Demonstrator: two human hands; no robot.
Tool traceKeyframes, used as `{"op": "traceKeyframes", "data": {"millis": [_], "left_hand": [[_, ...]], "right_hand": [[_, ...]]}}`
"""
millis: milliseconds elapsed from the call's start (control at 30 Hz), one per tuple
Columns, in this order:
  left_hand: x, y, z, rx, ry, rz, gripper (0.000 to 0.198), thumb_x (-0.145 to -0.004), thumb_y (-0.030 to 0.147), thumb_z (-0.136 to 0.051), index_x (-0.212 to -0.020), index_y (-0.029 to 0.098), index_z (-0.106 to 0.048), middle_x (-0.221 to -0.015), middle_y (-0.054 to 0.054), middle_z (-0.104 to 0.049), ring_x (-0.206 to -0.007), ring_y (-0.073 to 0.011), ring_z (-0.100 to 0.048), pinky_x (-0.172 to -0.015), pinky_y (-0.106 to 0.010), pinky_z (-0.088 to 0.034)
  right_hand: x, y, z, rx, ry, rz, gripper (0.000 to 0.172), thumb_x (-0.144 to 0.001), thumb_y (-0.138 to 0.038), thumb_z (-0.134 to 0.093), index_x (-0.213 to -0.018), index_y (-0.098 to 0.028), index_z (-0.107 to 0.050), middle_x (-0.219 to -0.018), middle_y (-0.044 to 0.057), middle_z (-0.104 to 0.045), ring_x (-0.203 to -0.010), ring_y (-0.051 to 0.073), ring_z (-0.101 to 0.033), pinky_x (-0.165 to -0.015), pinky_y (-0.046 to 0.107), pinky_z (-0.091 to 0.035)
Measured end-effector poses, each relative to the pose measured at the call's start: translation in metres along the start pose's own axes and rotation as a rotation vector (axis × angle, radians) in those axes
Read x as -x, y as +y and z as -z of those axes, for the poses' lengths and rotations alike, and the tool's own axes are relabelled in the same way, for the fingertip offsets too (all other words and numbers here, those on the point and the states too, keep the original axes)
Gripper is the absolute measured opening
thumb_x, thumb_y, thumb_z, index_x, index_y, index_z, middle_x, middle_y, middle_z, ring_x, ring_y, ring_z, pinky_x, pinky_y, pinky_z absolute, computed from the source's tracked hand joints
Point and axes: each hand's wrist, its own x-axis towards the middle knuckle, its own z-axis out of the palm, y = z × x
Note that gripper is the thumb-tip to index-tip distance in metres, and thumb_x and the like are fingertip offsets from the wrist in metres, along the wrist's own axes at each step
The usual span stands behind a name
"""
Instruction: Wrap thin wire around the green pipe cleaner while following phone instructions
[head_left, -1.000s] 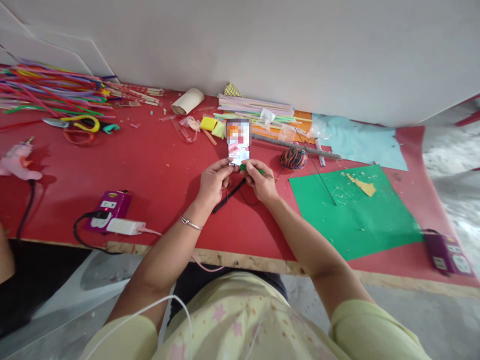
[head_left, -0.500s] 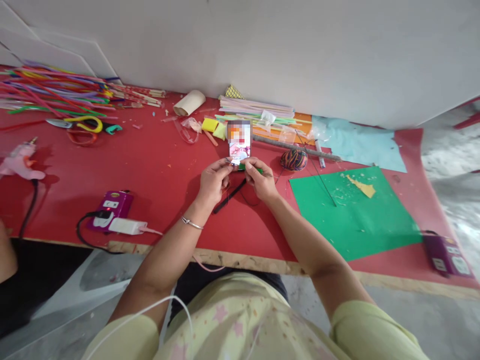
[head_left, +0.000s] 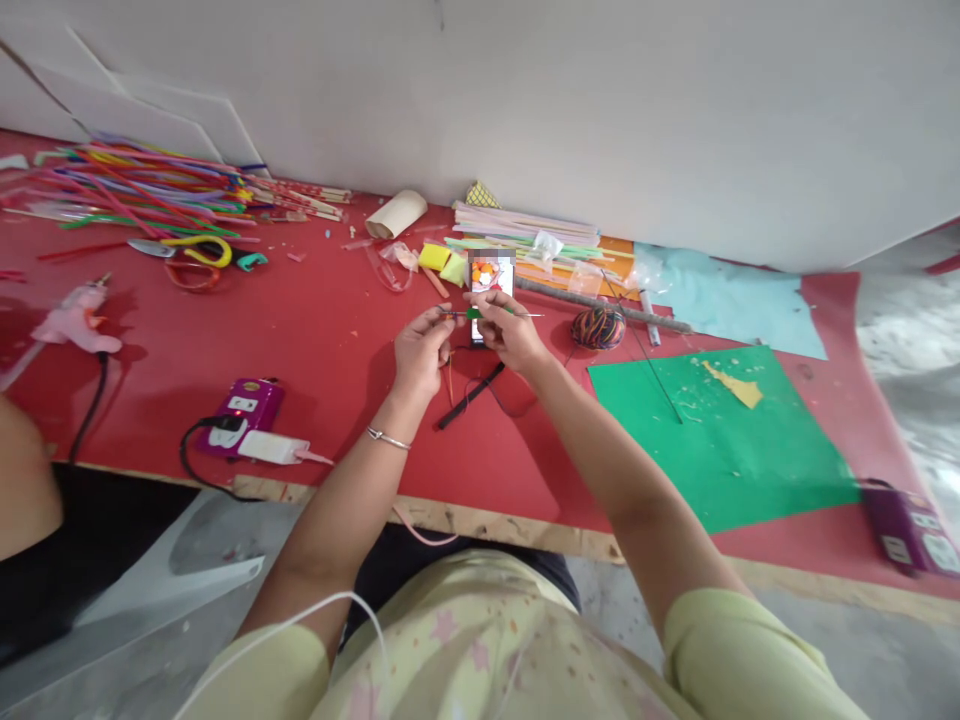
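My right hand (head_left: 506, 325) is closed around a slim crochet hook (head_left: 473, 313) with a green grip; its thin metal end sticks out to the right. Facing it, my left hand (head_left: 422, 345) pinches a small bit of dark multicoloured yarn (head_left: 450, 314) at the hook's other end; the stitches are too small to make out. Strands hang below the fingers. Behind my hands a lit phone (head_left: 493, 275) stands on the table, partly covered by the right hand. A black strip (head_left: 471, 396) lies under them. To the right sits a multicoloured yarn ball (head_left: 598, 328).
On the red table (head_left: 337, 330) lie scissors (head_left: 199, 250), a pink glue gun (head_left: 79, 318), a purple power strip (head_left: 244, 405), a bundle of pipe cleaners (head_left: 150, 185), a cardboard tube (head_left: 397, 214) and a green sheet (head_left: 697, 460). Another person's limb (head_left: 26, 480) shows at left.
My right hand has turned, so the hook now lies level with its metal end showing at right. My hands sit slightly apart, and the view has shifted a little.
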Motion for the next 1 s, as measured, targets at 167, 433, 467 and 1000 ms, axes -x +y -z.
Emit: {"op": "traceKeyframes", "data": {"millis": [167, 433, 467, 1000], "left_hand": [[0.006, 0.002, -0.005, -0.004, -0.011, -0.01, 0.033, -0.07, 0.028, -0.08, -0.101, 0.019, -0.076, -0.083, -0.001, -0.078, -0.042, -0.0025, -0.04, -0.04, -0.02, -0.024], [0.017, 0.004, -0.01, 0.024, -0.143, 0.007, 0.036, -0.068, 0.027, -0.083, -0.102, 0.018, -0.078, -0.076, 0.0, -0.075, -0.041, -0.0022, -0.04, -0.04, -0.02, -0.025], [0.018, 0.003, -0.01, 0.016, -0.162, 0.012, 0.036, -0.068, 0.027, -0.083, -0.103, 0.018, -0.078, -0.076, 0.0, -0.075, -0.041, -0.0023, -0.04, -0.04, -0.02, -0.025], [0.024, -0.001, -0.016, 0.025, -0.201, 0.104, 0.037, -0.069, 0.026, -0.084, -0.105, 0.018, -0.078, -0.08, -0.002, -0.077, -0.042, -0.002, -0.04, -0.04, -0.019, -0.025]], "right_hand": [[0.017, -0.002, 0.006, 0.042, 0.001, 0.037, 0.039, -0.078, -0.052, -0.082, -0.097, -0.022, -0.068, -0.055, -0.01, -0.038, -0.047, 0.006, -0.031, -0.041, 0.021, -0.014], [0.053, 0.004, 0.015, 0.165, 0.073, 0.171, 0.048, -0.082, -0.06, -0.079, -0.108, -0.02, -0.076, -0.066, -0.003, -0.059, -0.057, 0.009, -0.048, -0.052, 0.025, -0.037], [0.057, 0.004, 0.016, 0.177, 0.092, 0.179, 0.048, -0.082, -0.061, -0.079, -0.108, -0.02, -0.077, -0.067, -0.003, -0.06, -0.058, 0.009, -0.049, -0.054, 0.026, -0.04], [0.07, 0.02, 0.023, 0.112, 0.208, 0.163, 0.047, -0.082, -0.06, -0.079, -0.112, -0.024, -0.079, -0.086, 0.003, -0.077, -0.068, 0.013, -0.061, -0.067, 0.03, -0.051]]}}
